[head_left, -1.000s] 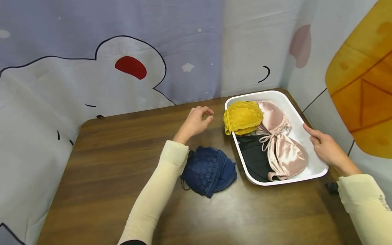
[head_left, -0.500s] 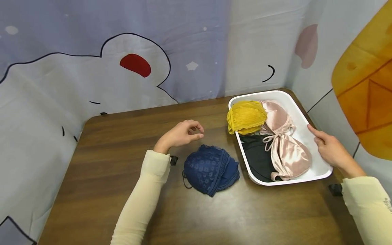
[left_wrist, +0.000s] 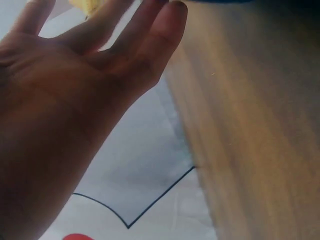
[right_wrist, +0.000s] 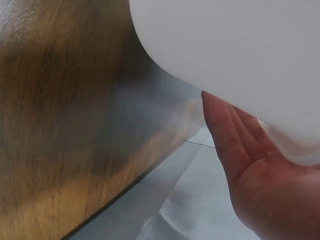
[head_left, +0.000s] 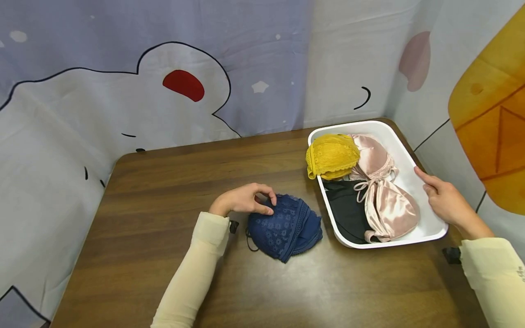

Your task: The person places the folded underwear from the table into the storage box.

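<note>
A folded navy lace bra [head_left: 283,228] lies on the wooden table left of the white tray [head_left: 344,243]. My left hand [head_left: 245,199] hovers at its upper left part, thumb and fingers bent and apart, overlapping the bra in the head view. In the left wrist view, the left hand [left_wrist: 95,65] has nothing between its fingers. My right hand [head_left: 449,202] grips the tray's right rim; in the right wrist view its fingers [right_wrist: 220,125] reach under the rim. Inside the tray are a yellow lace bra [head_left: 332,157], a pink satin bra [head_left: 393,207] and a black garment [head_left: 346,212].
The brown wooden table [head_left: 164,255] stretches left and in front of the tray. A printed curtain [head_left: 262,68] hangs along the table's back and side edges. The tray stands near the back right corner, with the yellow bra overlapping its left rim.
My left hand has moved back left from beside the tray, then down to the navy bra. The right hand stays on the tray rim. The head view has shifted slightly.
</note>
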### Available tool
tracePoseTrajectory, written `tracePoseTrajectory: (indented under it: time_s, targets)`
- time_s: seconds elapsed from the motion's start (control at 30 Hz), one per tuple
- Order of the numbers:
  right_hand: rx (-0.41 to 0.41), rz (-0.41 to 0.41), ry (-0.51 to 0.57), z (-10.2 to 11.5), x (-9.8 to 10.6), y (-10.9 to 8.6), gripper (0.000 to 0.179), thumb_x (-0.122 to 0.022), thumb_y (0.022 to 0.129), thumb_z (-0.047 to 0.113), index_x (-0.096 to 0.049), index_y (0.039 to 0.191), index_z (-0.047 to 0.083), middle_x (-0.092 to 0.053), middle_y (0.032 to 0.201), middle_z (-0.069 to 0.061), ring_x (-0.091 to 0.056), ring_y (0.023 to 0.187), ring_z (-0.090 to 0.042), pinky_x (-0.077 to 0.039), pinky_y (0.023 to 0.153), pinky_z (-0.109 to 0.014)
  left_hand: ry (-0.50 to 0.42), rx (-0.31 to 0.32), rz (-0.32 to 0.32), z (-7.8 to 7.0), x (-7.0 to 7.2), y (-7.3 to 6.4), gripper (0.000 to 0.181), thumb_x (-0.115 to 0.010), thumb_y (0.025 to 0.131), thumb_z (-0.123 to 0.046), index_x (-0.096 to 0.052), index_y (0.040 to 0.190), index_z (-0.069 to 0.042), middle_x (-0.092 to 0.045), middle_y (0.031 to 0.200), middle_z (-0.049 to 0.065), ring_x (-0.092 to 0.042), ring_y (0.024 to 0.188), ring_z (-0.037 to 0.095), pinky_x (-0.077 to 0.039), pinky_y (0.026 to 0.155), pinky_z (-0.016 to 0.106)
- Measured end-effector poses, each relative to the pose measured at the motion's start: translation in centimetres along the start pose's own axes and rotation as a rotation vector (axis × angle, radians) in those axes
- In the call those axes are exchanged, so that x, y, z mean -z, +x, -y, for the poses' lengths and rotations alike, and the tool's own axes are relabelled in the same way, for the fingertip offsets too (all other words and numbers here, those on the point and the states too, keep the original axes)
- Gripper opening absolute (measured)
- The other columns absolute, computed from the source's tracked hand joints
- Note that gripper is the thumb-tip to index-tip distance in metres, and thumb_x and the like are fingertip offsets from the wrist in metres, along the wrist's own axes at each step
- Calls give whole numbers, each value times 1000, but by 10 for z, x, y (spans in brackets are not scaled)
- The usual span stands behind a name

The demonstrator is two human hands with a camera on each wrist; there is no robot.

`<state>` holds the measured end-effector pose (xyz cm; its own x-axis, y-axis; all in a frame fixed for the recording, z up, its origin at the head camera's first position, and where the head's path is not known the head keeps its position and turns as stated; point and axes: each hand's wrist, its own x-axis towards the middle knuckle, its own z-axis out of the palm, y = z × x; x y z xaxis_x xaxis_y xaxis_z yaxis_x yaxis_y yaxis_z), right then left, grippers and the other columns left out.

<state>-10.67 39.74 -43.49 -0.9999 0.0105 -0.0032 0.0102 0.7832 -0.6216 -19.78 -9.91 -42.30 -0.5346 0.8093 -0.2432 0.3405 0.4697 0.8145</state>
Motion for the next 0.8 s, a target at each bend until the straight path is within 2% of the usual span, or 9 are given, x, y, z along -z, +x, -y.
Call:
tracePoseTrajectory:
  time_s: [0.13, 0.23, 0.37, 0.53, 0.63, 0.73, 0.8]
  targets:
    - [4, -2, 7, 0, 0, 0, 46, -33, 101, 8, -30, 147, 12, -31, 136, -39, -31, 120, -59, -26, 91, -68, 32, 1, 27, 3, -5, 2, 14, -73, 84, -18, -64, 96, -17, -56, 114, -3, -47, 112, 17, -39, 96, 40]
    - [9, -4, 8, 0, 0, 0, 46, -33, 101, 7, -30, 147, 12, -32, 136, -39, -31, 120, -59, -26, 92, -68, 40, -5, 45, 5, -8, 3, 12, -73, 84, -17, -63, 93, -16, -57, 100, -3, -49, 93, 17, -41, 81, 33]
    - [15, -5, 6, 0, 1, 0, 47, -33, 101, 6, -30, 147, 11, -32, 136, -39, -31, 120, -59, -25, 93, -68, 21, -23, 48, 7, -11, 5, 12, -73, 84, -12, -62, 88, -13, -55, 85, -1, -42, 75, 16, -36, 67, 29]
    - [16, -5, -1, 0, 0, 0, 47, -32, 101, 6, -30, 147, 10, -31, 135, -39, -31, 120, -59, -25, 93, -68, 16, -29, 25, 6, -12, 5, 11, -71, 85, -7, -61, 86, -12, -57, 85, -2, -45, 76, 12, -39, 70, 27]
    - [15, -4, -4, 0, 0, 0, 47, -32, 101, 6, -30, 147, 10, -32, 135, -40, -31, 119, -59, -25, 92, -68, 52, -31, -1, 1, -10, 3, 9, -68, 87, -7, -62, 87, -13, -59, 88, -2, -48, 80, 13, -41, 75, 29]
    - [17, -3, -8, 0, 0, 0, 47, -32, 101, 6, -30, 147, 10, -32, 135, -40, -31, 119, -59, -25, 92, -68, 93, -29, -48, -4, -6, -1, 6, -66, 89, -9, -63, 90, -14, -60, 92, -3, -51, 85, 15, -42, 78, 31]
    - [16, 0, -10, 0, 0, 1, 47, -32, 101, 6, -30, 147, 10, -31, 134, -41, -32, 119, -60, -25, 92, -68, 116, -26, -88, -7, -2, -4, 6, -66, 89, -10, -63, 92, -15, -61, 93, -3, -51, 84, 15, -42, 75, 31]
